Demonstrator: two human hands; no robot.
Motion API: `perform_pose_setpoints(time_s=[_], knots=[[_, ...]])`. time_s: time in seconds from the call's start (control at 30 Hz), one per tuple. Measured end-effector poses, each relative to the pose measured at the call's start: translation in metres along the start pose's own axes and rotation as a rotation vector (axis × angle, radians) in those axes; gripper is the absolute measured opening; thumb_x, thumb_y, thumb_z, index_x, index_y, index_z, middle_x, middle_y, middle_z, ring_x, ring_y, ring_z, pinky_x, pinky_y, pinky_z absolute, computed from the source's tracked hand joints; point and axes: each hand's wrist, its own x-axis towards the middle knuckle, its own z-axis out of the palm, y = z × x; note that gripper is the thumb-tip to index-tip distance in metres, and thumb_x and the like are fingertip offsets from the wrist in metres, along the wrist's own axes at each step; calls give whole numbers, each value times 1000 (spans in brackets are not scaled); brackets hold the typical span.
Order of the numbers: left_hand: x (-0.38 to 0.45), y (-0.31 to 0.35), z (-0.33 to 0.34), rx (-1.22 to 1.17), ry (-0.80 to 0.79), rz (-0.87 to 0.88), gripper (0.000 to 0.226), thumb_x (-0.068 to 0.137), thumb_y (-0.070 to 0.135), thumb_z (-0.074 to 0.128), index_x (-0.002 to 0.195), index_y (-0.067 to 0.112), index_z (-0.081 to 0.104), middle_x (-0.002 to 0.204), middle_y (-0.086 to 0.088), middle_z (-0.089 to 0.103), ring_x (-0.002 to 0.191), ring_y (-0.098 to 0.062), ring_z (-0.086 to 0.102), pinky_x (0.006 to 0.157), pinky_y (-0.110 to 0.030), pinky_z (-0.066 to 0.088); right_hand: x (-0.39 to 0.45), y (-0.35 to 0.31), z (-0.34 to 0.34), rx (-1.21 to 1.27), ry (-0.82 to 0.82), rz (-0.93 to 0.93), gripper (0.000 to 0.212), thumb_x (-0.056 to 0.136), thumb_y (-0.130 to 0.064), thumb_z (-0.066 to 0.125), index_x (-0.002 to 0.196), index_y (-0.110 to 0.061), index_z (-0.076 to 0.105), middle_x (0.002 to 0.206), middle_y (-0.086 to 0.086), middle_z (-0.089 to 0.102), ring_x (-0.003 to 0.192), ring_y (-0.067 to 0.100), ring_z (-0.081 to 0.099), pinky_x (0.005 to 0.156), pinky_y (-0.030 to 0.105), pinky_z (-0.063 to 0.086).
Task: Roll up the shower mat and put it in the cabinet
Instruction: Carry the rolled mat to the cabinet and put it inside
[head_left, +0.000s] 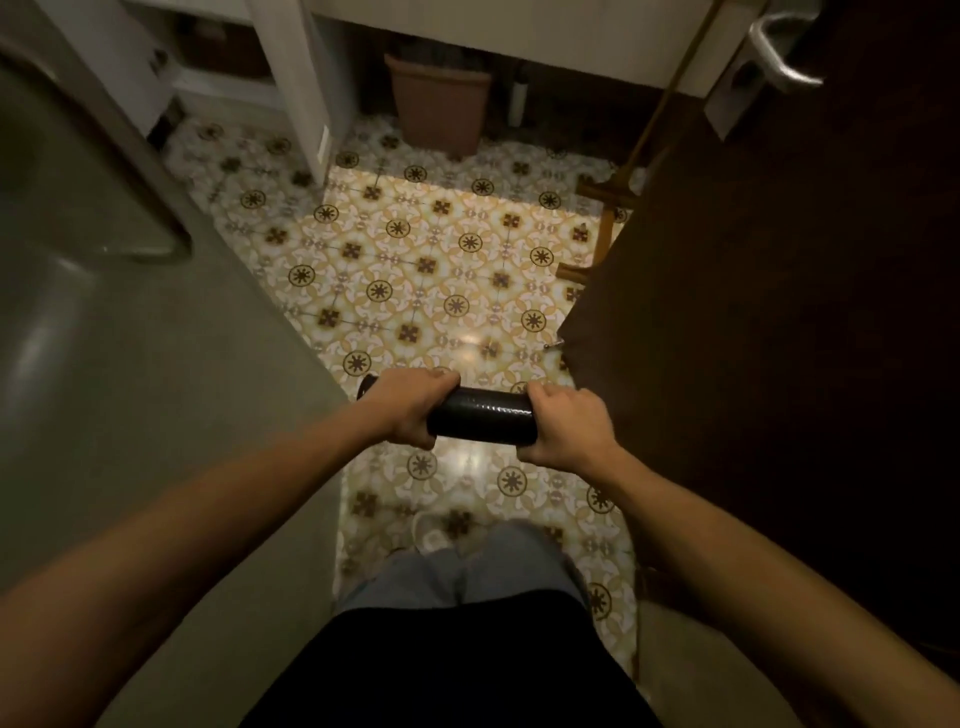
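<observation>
The shower mat (480, 418) is a tight black roll, held level above the patterned floor in front of me. My left hand (415, 408) is closed around its left part, with a short end of the roll sticking out past the fingers. My right hand (563, 431) is closed around its right end. A white cabinet (291, 78) stands at the far end of the room, its door edge toward me and dark shelves visible at the upper left.
A grey-green bathtub (130, 322) fills the left side. A dark wooden door (779, 338) with a metal handle (779, 47) stands on the right. A brown bin (441, 104) sits at the far wall. A wooden-handled tool (602, 208) leans by the door.
</observation>
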Motion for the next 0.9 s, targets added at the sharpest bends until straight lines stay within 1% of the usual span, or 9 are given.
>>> perform_pose_setpoints(time_s=[0.1, 0.17, 0.23, 0.33, 0.43, 0.57, 0.73, 0.83, 0.9], knots=[[32, -40, -21, 23, 15, -20, 64, 58, 45, 76, 109, 24, 44, 99, 2, 62, 83, -21, 61, 55, -29, 34, 55, 12, -17, -18, -14, -38, 59, 62, -54, 71, 105, -20, 49, 98, 1, 66, 83, 26, 64, 68, 38, 53], [55, -68, -30, 5, 8, -53, 64, 59, 45, 75, 109, 25, 43, 100, 2, 62, 83, -22, 60, 55, -30, 35, 97, 21, -27, -16, -9, -63, 63, 63, -55, 70, 110, -20, 49, 102, 1, 65, 88, 26, 64, 70, 39, 54], [77, -94, -36, -8, -8, -92, 64, 59, 46, 76, 110, 25, 42, 100, 2, 61, 85, -22, 61, 56, -30, 36, 139, 30, -35, -26, -18, -93, 64, 63, -56, 71, 110, -19, 49, 103, 2, 64, 88, 27, 64, 70, 39, 54], [118, -141, -45, -28, 9, -134, 67, 57, 46, 76, 111, 25, 43, 99, 2, 62, 83, -21, 61, 56, -30, 34, 213, 46, -43, -43, -49, -145, 63, 64, -58, 71, 108, -21, 48, 102, 1, 63, 88, 27, 63, 72, 39, 53], [158, -191, -52, -68, 33, -198, 64, 58, 45, 75, 110, 26, 43, 99, 3, 61, 82, -20, 60, 57, -29, 34, 293, 62, -51, -67, -59, -215, 64, 66, -59, 70, 111, -20, 47, 101, 2, 63, 89, 26, 62, 75, 39, 53], [195, -250, -73, -115, 16, -305, 59, 60, 44, 73, 105, 28, 39, 98, 4, 61, 81, -18, 59, 54, -29, 36, 387, 72, -77, -101, -90, -317, 69, 66, -58, 71, 117, -17, 49, 101, 4, 64, 87, 28, 63, 71, 38, 50], [207, -317, -96, -185, 24, -439, 59, 63, 44, 72, 110, 24, 42, 101, 2, 61, 85, -21, 61, 57, -30, 40, 498, 55, -109, -161, -138, -473, 64, 66, -60, 68, 112, -21, 47, 100, 2, 63, 85, 26, 62, 72, 38, 52], [212, -371, -107, -246, 19, -527, 63, 64, 42, 74, 115, 23, 42, 106, 0, 61, 91, -23, 61, 58, -31, 42, 568, 28, -121, -191, -151, -554, 63, 66, -60, 68, 111, -20, 47, 99, 2, 62, 84, 26, 62, 68, 36, 46], [211, -417, -106, -299, 3, -591, 66, 63, 42, 75, 116, 25, 40, 106, 0, 61, 91, -22, 61, 57, -31, 39, 618, 1, -122, -213, -184, -593, 62, 67, -58, 68, 111, -20, 47, 99, 2, 62, 85, 26, 62, 66, 36, 43]])
